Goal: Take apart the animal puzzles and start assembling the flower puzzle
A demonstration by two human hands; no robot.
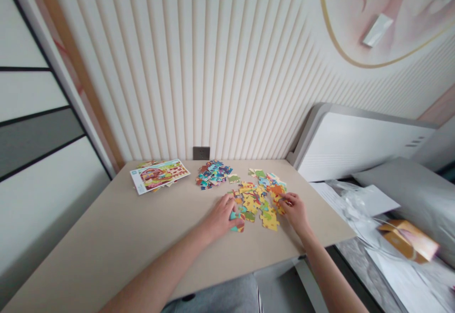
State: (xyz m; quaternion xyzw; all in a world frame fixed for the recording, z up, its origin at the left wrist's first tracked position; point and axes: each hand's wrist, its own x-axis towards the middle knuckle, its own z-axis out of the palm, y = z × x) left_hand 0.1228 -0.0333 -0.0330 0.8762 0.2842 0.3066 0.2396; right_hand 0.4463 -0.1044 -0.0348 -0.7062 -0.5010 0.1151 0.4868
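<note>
A loose spread of yellow, orange and green jigsaw puzzle pieces [250, 202] lies between my two hands on the beige table. My left hand [222, 216] is at the spread's left edge, its fingers curled and the thumb over a teal and red-orange puzzle piece [239, 227]. On the opposite side, my right hand [295, 212] pinches at an orange-yellow puzzle piece [277, 198] among the others; its fingertips partly hide it. Nearest to me in the spread lies a yellow-green piece [269, 220].
Behind the spread sits a heap of blue and purple puzzle pieces [212, 174]. Picture cards [160, 176] are stacked at the back left of the table [142, 237]. A ribbed wall with a dark socket [201, 153] rises behind. On the right are a bed and an orange box [408, 239].
</note>
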